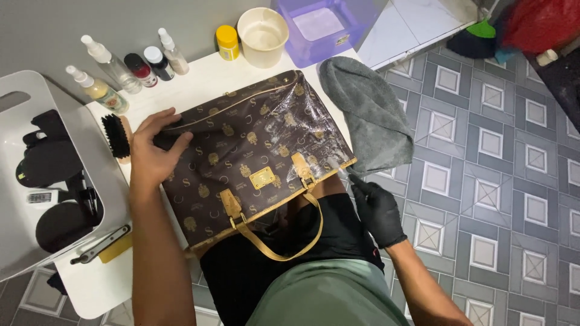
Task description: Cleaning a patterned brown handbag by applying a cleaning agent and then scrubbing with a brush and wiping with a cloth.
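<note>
A dark brown patterned handbag (254, 151) with tan straps and a gold clasp lies flat on a white table (205, 81), its right side wet and foamy. My bare left hand (154, 148) presses down on the bag's left end. My right hand (377, 208), in a black glove, pinches something small and thin at the bag's lower right corner; what it is I cannot make out. A grey cloth (368, 115) hangs over the table's right edge, just above that hand.
Spray bottles (109, 63), small jars (151, 63), a yellow-capped bottle (228, 41), a cream tub (263, 35) and a purple box (320, 27) line the back. A black brush (115, 136) lies left of the bag. A white bin (42, 175) holds dark tools. Tiled floor lies right.
</note>
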